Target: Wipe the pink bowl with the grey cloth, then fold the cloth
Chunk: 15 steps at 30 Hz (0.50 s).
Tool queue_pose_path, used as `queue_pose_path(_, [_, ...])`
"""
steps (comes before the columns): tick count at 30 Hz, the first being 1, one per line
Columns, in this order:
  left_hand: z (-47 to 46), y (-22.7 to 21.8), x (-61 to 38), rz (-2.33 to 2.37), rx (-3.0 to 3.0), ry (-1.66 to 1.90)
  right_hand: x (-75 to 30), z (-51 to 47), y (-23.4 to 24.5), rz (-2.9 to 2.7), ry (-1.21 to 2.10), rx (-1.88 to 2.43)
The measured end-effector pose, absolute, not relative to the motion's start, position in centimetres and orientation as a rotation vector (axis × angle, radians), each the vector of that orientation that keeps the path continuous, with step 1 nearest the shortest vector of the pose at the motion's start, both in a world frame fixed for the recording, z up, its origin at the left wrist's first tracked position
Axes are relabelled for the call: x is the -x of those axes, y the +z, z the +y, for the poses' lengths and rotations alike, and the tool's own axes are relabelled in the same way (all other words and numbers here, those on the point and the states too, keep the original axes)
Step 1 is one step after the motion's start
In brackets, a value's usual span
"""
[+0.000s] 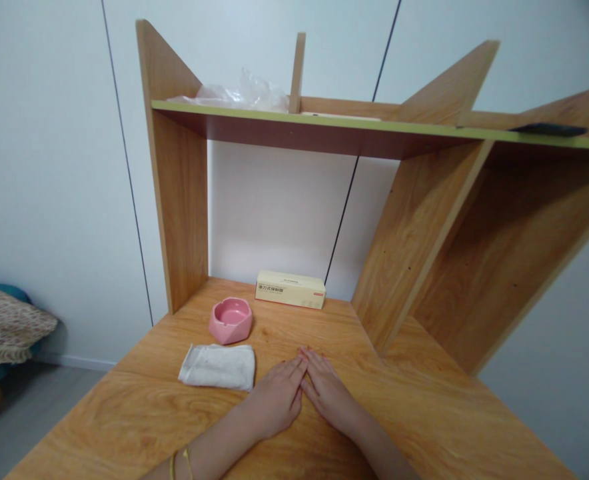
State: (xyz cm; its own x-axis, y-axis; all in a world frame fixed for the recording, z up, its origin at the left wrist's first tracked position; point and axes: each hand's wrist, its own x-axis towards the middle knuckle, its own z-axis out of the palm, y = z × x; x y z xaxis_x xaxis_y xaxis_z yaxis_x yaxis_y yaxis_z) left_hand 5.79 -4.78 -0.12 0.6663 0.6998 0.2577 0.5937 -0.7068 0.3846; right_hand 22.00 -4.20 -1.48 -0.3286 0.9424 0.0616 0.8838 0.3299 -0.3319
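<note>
My left hand [277,398] lies flat on the wooden desk [414,427], fingers stretched out and holding nothing. Beside it my right hand [330,393] rests palm down, also open, and the fingertips of both hands meet. A folded white cloth [218,367] lies just left of my left hand, apart from it. Behind the cloth stands a pink faceted ashtray [230,321] with notches in its rim; its visible inside is pink. Farther back, a long cream cling film box [290,291] with dark printing sits near the wall.
A wooden shelf unit [184,207] rises from the back of the desk, with an upright panel [399,247] to the right. On its upper shelf are a clear plastic bag [244,93] and a flat dark object [549,129]. A patterned fabric cover [9,327] shows at far left.
</note>
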Motion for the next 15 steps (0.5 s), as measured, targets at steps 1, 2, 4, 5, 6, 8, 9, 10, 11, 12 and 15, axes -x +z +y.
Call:
queue_pose_path(1, [-4.76, -0.2, -5.78, 1.031, -2.613, 0.577, -21.98, -4.22, -1.46, -2.35, 0.35, 1.651])
queue_pose_path(2, [-4.73, -0.3, -5.78, 1.021, -2.611, 0.588, -21.96, -4.24, -1.44, -2.347, 0.35, 1.648])
queue_pose_path(4, [-4.67, -0.46, -5.77, 1.004, -2.608, 0.605, -21.94, -4.27, -1.39, -2.344, 0.353, 1.648])
queue_pose_path(5, [-4.65, -0.5, -5.77, 1.001, -2.608, 0.609, -21.94, -4.28, -1.37, -2.345, 0.356, 1.65])
queue_pose_path(6, [-4.64, -0.5, -5.75, 1.002, -2.607, 0.612, -21.94, -4.29, -1.35, -2.347, 0.359, 1.653])
queue_pose_path(8, [-4.65, -0.39, -5.71, 1.005, -2.607, 0.612, -21.95, -4.3, -1.29, -2.348, 0.364, 1.665])
queue_pose_path(9, [-4.67, -0.31, -5.69, 1.009, -2.607, 0.61, -21.96, -4.3, -1.25, -2.35, 0.367, 1.669])
queue_pose_path(10, [-4.69, -0.23, -5.67, 1.015, -2.608, 0.608, -21.96, -4.3, -1.22, -2.352, 0.37, 1.672])
queue_pose_path(11, [-4.73, -0.17, -5.66, 1.021, -2.61, 0.604, -21.96, -4.29, -1.19, -2.354, 0.374, 1.674])
queue_pose_path(12, [-4.78, -0.12, -5.67, 1.029, -2.611, 0.6, -21.95, -4.29, -1.16, -2.357, 0.376, 1.675])
queue_pose_path(15, [-5.0, 0.08, -5.87, 1.06, -2.61, 0.595, -21.96, -4.29, -1.18, -2.361, 0.375, 1.671])
